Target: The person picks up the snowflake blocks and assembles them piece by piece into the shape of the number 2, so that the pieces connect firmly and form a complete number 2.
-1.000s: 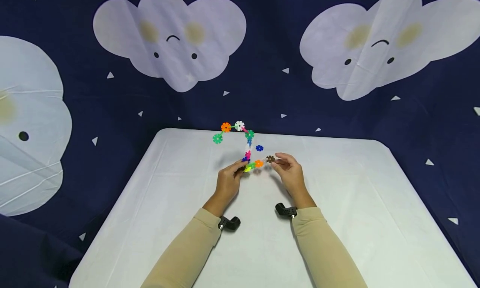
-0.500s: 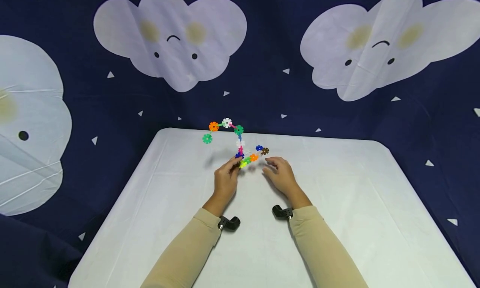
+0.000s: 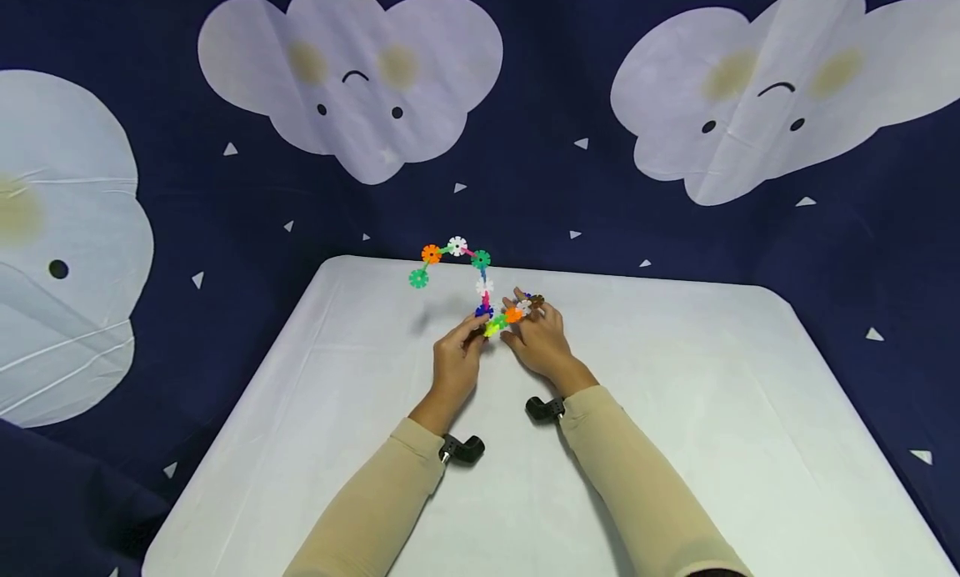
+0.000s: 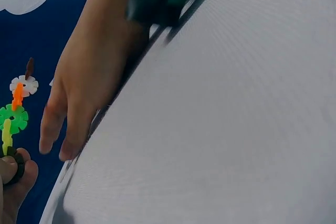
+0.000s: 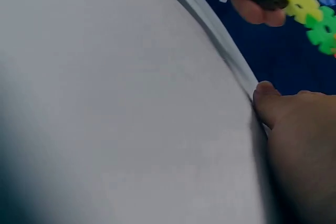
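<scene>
My left hand (image 3: 455, 362) pinches a chain of colourful snowflake discs at a dark disc (image 4: 20, 167), held between thumb and fingers. One arm of the chain rises away through a blue disc (image 3: 483, 311) and a white disc (image 3: 457, 246), ending at a green disc (image 3: 418, 278). Its other arm runs right through a yellow disc (image 4: 7, 136) and an orange disc (image 3: 513, 315) to a brown disc (image 3: 537, 300). Beneath that end my right hand (image 3: 543, 345) reaches out, fingers extended, thumb apart. Its fingertips are at a loose blue disc (image 3: 528, 296), partly hidden by the brown one.
The white-covered table (image 3: 675, 444) has rounded far corners. Behind it hangs a dark blue cloth (image 3: 525, 185) printed with pale clouds. A black wrist camera (image 3: 463, 450) sits on the left wrist, and another black wrist camera (image 3: 543, 409) on the right.
My right hand has let go of the brown disc end and moved left and forward under it, to the loose blue disc. The chain in my left hand has swung left and up.
</scene>
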Demonstrator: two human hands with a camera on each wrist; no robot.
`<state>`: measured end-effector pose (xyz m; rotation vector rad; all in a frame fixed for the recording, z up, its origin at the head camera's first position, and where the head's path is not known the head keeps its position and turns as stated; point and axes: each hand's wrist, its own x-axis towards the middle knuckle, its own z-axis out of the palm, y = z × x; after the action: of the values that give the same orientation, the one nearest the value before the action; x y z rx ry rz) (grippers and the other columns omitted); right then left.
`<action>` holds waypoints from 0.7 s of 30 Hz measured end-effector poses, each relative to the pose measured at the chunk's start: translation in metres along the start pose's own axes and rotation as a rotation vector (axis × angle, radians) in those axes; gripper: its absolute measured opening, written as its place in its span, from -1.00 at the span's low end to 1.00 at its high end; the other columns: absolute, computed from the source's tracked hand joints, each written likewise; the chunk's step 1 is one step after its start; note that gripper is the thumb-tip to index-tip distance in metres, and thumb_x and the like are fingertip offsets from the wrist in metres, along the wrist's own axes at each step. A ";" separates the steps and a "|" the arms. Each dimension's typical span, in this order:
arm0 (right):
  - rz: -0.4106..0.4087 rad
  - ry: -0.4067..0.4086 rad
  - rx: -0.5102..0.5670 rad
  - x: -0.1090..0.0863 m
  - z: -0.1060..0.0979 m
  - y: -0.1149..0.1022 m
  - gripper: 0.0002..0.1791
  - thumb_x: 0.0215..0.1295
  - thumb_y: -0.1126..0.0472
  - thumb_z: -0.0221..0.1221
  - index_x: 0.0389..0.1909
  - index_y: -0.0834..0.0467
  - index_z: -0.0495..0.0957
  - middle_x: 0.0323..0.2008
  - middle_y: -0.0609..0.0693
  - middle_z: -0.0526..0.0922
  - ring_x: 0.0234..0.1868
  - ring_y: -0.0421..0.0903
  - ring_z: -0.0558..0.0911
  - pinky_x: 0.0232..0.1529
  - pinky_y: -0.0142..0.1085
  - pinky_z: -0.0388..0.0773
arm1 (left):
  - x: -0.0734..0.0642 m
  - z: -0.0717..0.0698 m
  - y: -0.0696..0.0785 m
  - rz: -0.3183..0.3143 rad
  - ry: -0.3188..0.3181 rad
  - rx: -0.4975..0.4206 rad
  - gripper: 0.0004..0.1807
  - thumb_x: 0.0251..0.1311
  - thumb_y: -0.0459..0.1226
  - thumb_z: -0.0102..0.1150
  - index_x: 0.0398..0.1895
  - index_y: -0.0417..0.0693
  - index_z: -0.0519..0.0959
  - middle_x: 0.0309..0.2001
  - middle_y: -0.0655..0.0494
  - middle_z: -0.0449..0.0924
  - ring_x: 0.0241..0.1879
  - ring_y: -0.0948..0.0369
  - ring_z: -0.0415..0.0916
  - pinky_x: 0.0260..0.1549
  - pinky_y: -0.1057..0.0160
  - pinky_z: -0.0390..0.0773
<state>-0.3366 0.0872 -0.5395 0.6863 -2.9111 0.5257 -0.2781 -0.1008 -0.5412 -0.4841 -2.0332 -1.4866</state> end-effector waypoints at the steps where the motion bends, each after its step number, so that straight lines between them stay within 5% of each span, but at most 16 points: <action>1: -0.001 -0.020 -0.032 0.004 0.001 -0.001 -0.32 0.64 -0.14 0.04 0.64 0.03 0.26 0.68 0.06 -0.01 0.54 0.33 0.01 0.54 0.18 -0.13 | 0.001 0.000 0.005 -0.014 0.007 -0.019 -0.55 0.26 -0.74 0.21 0.18 -0.34 0.67 0.28 -0.31 0.55 0.10 -0.02 0.68 0.01 0.25 0.72; 5: -0.007 -0.080 -0.121 0.017 0.000 -0.004 -0.32 0.68 -0.18 -0.08 0.70 -0.13 0.10 0.70 -0.11 -0.13 0.54 0.30 0.07 0.55 0.20 -0.21 | 0.006 -0.003 0.028 -0.071 0.047 -0.101 -0.56 0.22 -0.82 0.13 0.13 -0.48 0.63 0.25 -0.45 0.52 -0.07 -0.18 0.72 -0.11 0.04 0.78; 7: -0.008 -0.100 -0.139 0.020 0.000 -0.005 -0.37 0.69 -0.18 -0.10 0.66 -0.12 0.20 0.68 -0.15 -0.03 0.55 0.26 0.11 0.55 0.23 -0.23 | 0.008 -0.004 0.036 -0.090 0.071 -0.125 -0.56 0.18 -0.85 0.11 0.11 -0.54 0.62 0.24 -0.50 0.50 -0.11 -0.26 0.70 -0.14 -0.04 0.78; 10: -0.005 -0.096 -0.133 0.019 -0.001 -0.006 -0.45 0.69 -0.17 -0.08 0.50 -0.05 0.49 0.58 -0.13 0.28 0.49 0.20 0.23 0.53 0.23 -0.14 | 0.006 -0.001 0.028 -0.137 0.069 -0.136 -0.55 0.19 -0.84 0.11 0.13 -0.51 0.63 0.27 -0.48 0.48 -0.09 -0.25 0.70 -0.11 0.01 0.78; 15: 0.040 0.038 -0.040 0.012 0.001 -0.004 -0.61 0.61 -0.09 0.14 0.02 0.10 0.79 0.11 0.08 0.71 0.27 0.15 0.38 0.35 0.20 0.12 | 0.002 0.003 0.011 -0.185 0.047 -0.161 -0.52 0.24 -0.80 0.15 0.17 -0.38 0.66 0.32 -0.36 0.49 -0.07 -0.11 0.72 -0.10 0.20 0.77; 21: 0.071 0.206 0.226 0.003 0.002 0.002 -0.79 0.43 0.13 0.39 -0.10 0.20 0.78 0.00 0.15 0.69 0.09 0.14 0.53 0.21 0.13 0.26 | -0.002 0.003 0.007 -0.197 0.032 -0.188 -0.51 0.27 -0.76 0.17 0.19 -0.29 0.68 0.35 -0.33 0.47 -0.08 -0.06 0.73 -0.11 0.22 0.77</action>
<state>-0.3406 0.0874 -0.5411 0.5176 -2.7164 0.8870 -0.2736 -0.0960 -0.5379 -0.3382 -1.9720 -1.8028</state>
